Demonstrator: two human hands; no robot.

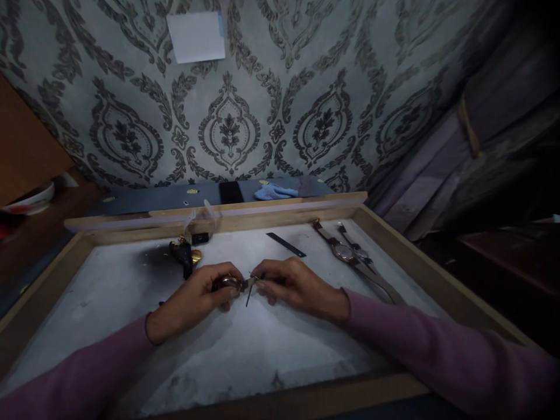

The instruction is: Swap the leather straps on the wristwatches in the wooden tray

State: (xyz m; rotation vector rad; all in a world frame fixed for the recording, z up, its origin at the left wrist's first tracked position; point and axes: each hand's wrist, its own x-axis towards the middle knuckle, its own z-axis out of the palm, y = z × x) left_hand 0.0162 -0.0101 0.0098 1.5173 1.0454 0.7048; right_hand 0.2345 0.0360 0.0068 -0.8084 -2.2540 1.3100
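Note:
My left hand (202, 291) is closed around a wristwatch (230, 282) with a shiny round case, its fingers over the case edge. Close beside it, my right hand (289, 283) pinches the end of the watch strap (248, 283), which spans the short gap between both hands. A thin dark strip (249, 296) hangs down at the right fingertips; whether it belongs to the strap I cannot tell. Beyond my hands lies a flat dark blade-like strip (286, 244). Two strapped watches (343, 252) rest to the right, partly behind my right forearm.
A wooden-framed tray with a white surface (144, 373) surrounds the work. At its back left are a black and gold watch (181, 255) and a dark-faced watch with a clear strap (200, 238). Behind the rim lie a blue cloth (275, 191) and a black flat object (231, 192).

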